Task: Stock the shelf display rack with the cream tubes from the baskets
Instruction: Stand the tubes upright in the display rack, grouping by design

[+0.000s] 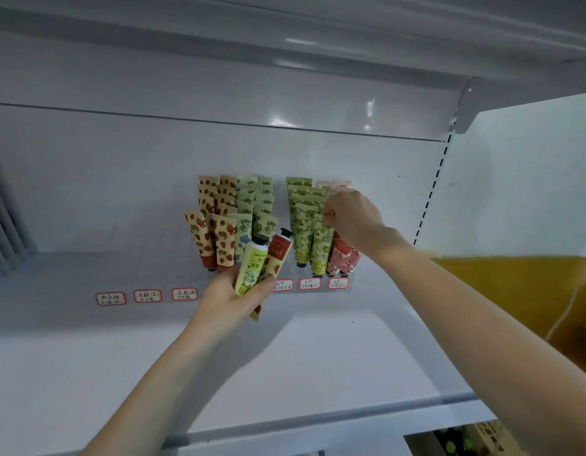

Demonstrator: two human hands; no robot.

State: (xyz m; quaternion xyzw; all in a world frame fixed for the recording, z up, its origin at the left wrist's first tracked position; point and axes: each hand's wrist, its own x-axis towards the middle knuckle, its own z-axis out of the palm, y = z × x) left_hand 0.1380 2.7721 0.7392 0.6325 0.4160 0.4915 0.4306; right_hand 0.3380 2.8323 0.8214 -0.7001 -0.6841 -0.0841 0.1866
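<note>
Head view looks up at a white metal shelf, where a clear plastic display rack stands by the back wall, packed with rows of cream tubes standing cap down. The left hand grips two more tubes low in front of the rack, caps up: a lime-green cream tube with a black cap and a red strawberry cream tube with a black cap. The right hand is up at the pink flower tubes at the right end of the rack, fingers curled. I cannot tell if it pinches a tube or holds nothing. The tubes look light, squashy and a bit slippery. I think it is best to hold one round the middle or by its flat end, not squeeze hard, turn it cap down and slide it into its own row — the rows are tight, so a bump could tip the others
</note>
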